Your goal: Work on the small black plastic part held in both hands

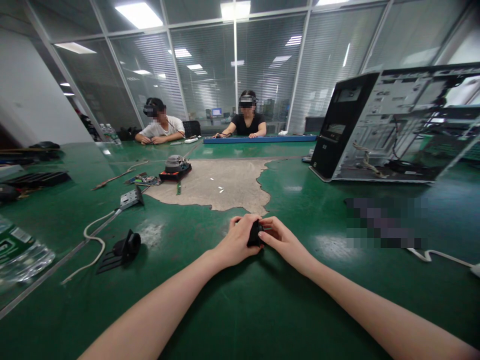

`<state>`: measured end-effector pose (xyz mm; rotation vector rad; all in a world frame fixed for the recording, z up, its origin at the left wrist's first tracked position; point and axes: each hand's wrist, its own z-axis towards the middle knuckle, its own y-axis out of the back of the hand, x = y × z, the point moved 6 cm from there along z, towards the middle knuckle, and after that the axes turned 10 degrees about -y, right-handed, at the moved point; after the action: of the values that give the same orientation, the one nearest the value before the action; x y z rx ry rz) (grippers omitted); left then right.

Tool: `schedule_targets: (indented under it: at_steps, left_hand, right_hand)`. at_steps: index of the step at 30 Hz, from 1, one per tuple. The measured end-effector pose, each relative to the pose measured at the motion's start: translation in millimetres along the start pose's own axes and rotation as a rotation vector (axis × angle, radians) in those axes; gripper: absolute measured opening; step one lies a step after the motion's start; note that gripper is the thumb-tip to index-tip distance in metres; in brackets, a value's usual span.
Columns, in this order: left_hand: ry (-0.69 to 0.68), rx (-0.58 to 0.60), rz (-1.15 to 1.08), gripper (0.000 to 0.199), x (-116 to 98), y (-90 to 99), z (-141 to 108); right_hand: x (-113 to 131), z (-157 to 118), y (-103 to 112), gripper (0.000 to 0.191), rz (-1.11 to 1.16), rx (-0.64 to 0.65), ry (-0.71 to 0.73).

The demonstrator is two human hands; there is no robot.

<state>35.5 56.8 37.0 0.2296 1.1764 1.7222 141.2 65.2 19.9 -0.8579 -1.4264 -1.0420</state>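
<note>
Small black object (254,234) sat between both hands, low over the glossy green tabletop (232,310), just on the wearer's side of a pale tan, ragged-edged patch (243,175). Left hand (240,237) was curled around it; right hand (278,235) had thumb and fingers closed on its right side. Fingers hid most of it; couldn't tell if it touched the surface.

Clutter, left side: black plastic part with a round, flared mouth (125,250) near the left forearm, white cable (100,245) just beyond it, silver metal bracket box (130,198) behind. Clear plastic bottle with green label (22,255) lay at the left edge.

On the patch: grey rounded unit on a black-and-orange base (175,169), circuit board (144,179) just beside it, small white scraps (221,189).

Right side: black-fronted computer tower with an open metal side (347,127) stood well apart from the hands; nearer, a pixelated dark strip (382,222).

Far side: long blue bar (262,139), two people seated behind the tabletop.
</note>
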Motion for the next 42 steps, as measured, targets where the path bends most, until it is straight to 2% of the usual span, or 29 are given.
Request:
schedule_targets:
  at_steps: [4, 8, 13, 20, 28, 35, 42]
  left_hand:
    - [0.0, -0.013, 0.006, 0.056, -0.4, 0.3, 0.0]
    - [-0.008, -0.011, 0.017, 0.056, -1.0, 0.3, -0.1]
    - [-0.004, -0.006, 0.033, 0.056, -0.7, 0.2, 0.1]
    - [0.0, -0.008, 0.028, 0.056, -0.8, 0.4, -0.1]
    - [-0.008, -0.013, 0.032, 0.055, 1.5, -1.8, 0.7]
    - [-0.013, -0.01, 0.034, 0.055, -0.2, -1.1, 0.2]
    - [-0.015, -0.017, 0.033, 0.054, 1.3, -1.3, -0.1]
  right_hand:
    - [3.8, -2.4, 0.5, 0.023, 0.042, 0.041, 0.012]
    - [2.3, -0.7, 1.6, 0.019, 0.067, 0.01, 0.008]
    - [0.7, 0.8, 1.1, 0.024, 0.037, -0.014, -0.031]
    - [6.6, -4.1, 1.3, 0.021, 0.081, 0.036, 0.0]
    - [0.6, 0.7, 3.1, 0.024, 0.041, -0.028, 0.002]
    - [6.3, -2.8, 1.6, 0.021, 0.089, 0.02, 0.003]
    - [0.2, 0.4, 4.1, 0.023, 0.053, -0.04, 0.004]
